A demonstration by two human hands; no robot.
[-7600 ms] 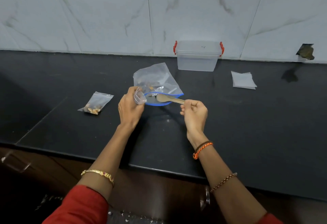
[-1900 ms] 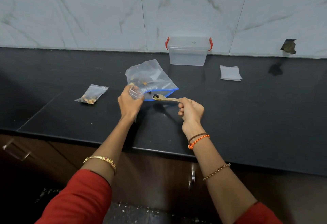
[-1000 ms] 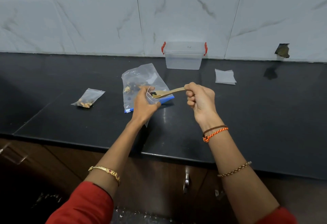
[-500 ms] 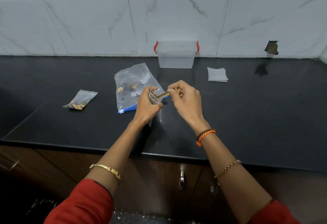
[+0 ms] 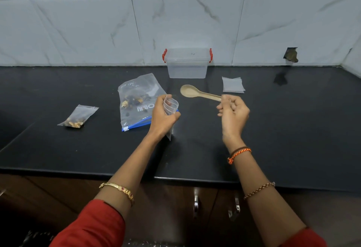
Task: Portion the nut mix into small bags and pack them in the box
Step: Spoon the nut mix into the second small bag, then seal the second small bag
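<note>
My left hand grips a small clear bag with its mouth held open, just right of the large zip bag of nut mix, which lies flat on the black counter. My right hand pinches the handle end of a wooden spoon. The spoon's bowl is empty and lies low over the counter in front of the clear box with red clips at the wall. A filled small bag lies at the left.
A stack of empty small bags lies right of the box. The counter's front edge runs below my wrists, with cabinet handles under it. A tiled wall with a hole closes the back.
The spoon carried nuts from the zip bag to the small bag in my left hand. My right hand has now drawn it out empty and swung it right, down toward the counter.
</note>
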